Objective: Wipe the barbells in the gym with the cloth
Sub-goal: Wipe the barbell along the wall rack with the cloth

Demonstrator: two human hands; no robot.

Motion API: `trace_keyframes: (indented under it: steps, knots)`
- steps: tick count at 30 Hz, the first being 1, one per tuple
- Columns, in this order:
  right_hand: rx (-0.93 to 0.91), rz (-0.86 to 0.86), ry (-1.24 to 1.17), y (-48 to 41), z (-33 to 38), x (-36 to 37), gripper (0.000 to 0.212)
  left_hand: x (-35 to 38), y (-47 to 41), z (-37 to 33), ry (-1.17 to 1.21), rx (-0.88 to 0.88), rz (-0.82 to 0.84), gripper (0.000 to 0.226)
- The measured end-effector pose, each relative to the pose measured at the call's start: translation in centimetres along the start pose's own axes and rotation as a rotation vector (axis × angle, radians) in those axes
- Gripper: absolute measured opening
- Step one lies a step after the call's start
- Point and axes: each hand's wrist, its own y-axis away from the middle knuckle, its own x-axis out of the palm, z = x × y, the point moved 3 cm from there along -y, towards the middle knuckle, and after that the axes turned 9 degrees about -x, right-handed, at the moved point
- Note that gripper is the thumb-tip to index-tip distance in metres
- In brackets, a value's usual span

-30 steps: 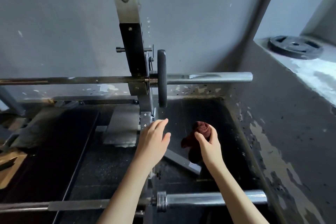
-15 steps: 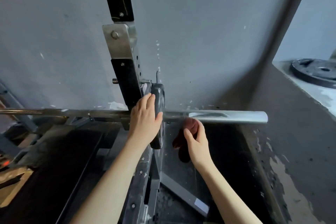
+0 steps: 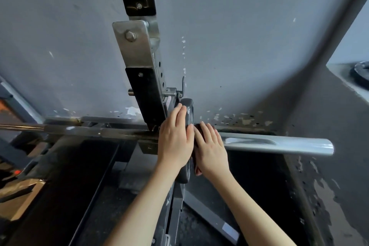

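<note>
One barbell (image 3: 85, 130) rests on the steel rack (image 3: 142, 84), its smooth round sleeve (image 3: 279, 144) carrying one black disc plate (image 3: 189, 109) steadied by the left hand (image 3: 175, 142) with flat fingers, while the right hand (image 3: 211, 149) presses one crumpled dark-red cloth (image 3: 198, 127) onto the sleeve with straight fingers

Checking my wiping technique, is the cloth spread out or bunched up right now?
Bunched up: the cloth shows only as small dark red lumps around the right hand pressing it on the barbell beside the plate.

Left grip (image 3: 175, 140) and right grip (image 3: 212, 148) lie side by side, fingers straight.
</note>
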Motion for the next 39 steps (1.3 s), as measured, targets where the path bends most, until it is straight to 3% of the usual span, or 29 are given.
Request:
trace_keyframes:
  steps: [4, 8, 12, 15, 18, 22, 25, 28, 31, 35, 39]
  knots:
    - [0.036, -0.014, 0.098, 2.5, -3.6, -1.9, 0.057, 0.3, 0.0, 0.3, 0.013, 0.019, -0.022, 0.057]
    - [0.187, -0.082, 0.073, 1.9, -2.5, -1.2, 0.059, 0.2, 0.0, 0.2, 0.021, 0.039, -0.032, 0.056]
    - [0.022, 0.007, 0.052, -1.0, 0.2, 0.4, 0.052, 0.3, 0.0, 0.2, 0.028, 0.045, -0.058, 0.055]
    - [-0.017, 0.003, 0.125, 0.7, -2.8, -0.8, 0.048, 0.4, 0.0, 0.3, 0.022, 0.049, -0.072, 0.055]
    - [0.104, -0.111, 0.201, 3.5, -5.7, -2.3, 0.046, 0.5, 0.0, 0.4, 0.007, 0.064, -0.081, 0.055]
    - [0.302, -0.191, 0.115, 0.7, -2.4, -0.4, 0.043, 0.5, -0.1, 0.3, -0.018, 0.079, -0.107, 0.054]
    - [0.157, -0.107, 0.118, -0.4, -1.0, 0.4, 0.043, 0.5, -0.2, 0.3, -0.044, 0.086, -0.121, 0.053]
    - [0.079, -0.101, 0.189, 2.3, -4.2, -1.1, 0.046, 0.5, -0.3, 0.4, -0.057, 0.102, -0.129, 0.053]
    - [0.203, -0.174, 0.251, 5.0, -7.2, -2.5, 0.048, 0.5, -0.2, 0.3, -0.066, 0.104, -0.124, 0.053]
    - [0.492, -0.328, 0.116, 1.5, -3.7, -0.8, 0.044, 0.5, -0.2, 0.2, -0.074, 0.101, -0.128, 0.053]
    - [0.073, -0.106, 0.186, 1.6, -3.1, -0.5, 0.047, 0.6, -0.2, 0.3, -0.072, 0.107, -0.135, 0.053]
